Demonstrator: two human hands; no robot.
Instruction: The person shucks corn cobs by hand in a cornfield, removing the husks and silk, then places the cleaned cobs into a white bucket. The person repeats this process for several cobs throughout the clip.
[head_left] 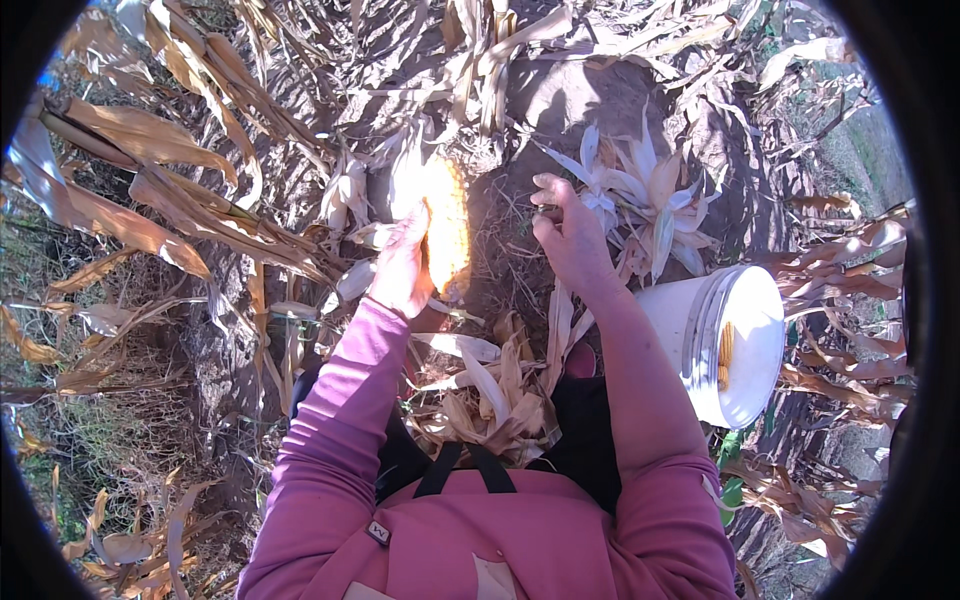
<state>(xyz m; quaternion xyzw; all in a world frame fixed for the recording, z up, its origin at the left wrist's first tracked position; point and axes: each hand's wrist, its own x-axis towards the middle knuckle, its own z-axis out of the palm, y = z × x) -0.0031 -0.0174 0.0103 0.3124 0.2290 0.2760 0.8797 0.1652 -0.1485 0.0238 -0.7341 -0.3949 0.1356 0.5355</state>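
An ear of corn (449, 228), yellow and bare of husk along its visible side, stands roughly upright in my left hand (404, 262), whose fingers wrap round its left side. Sunlight washes out its upper part. To the right, my right hand (572, 232) is raised with nothing in it, its fingers curled loosely and apart. Just beyond that hand lies a heap of pale husks (655, 200). At my right forearm a white bucket (663, 325) lies tipped, its mouth to the right, and a yellow corn ear (725, 355) shows inside.
Dry corn stalks (215, 215) lean in from the left. More loose husks (490, 405) lie between my legs. Brown soil (570, 95) and stubble stretch ahead, and dry leaves (840, 365) crowd the ground right of the bucket.
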